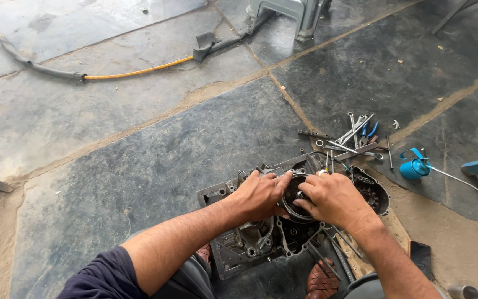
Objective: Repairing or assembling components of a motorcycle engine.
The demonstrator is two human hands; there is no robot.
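We crouch over an engine case that lies flat on the stone floor, and both hands meet on a dark round part seated in its upper half. Our left hand lies over the left rim of that round part, fingers pressed together and curled onto its edge. Our right hand covers the right side, fingers bent inward and pinching something small at the part's centre; what it is we cannot tell, since the knuckles hide it.

To do this well, we judge that the left hand should hold the round part level so it does not cock in its bore, while the right works the centre piece with light, even pressure. The case looks steady but sits loose on the floor, so we should press straight down, not sideways.

Just beyond the case lies a heap of spanners with blue-handled pliers, and a blue oil can stands to the right, near enough to reach. A yellow hose runs across the floor, well apart.
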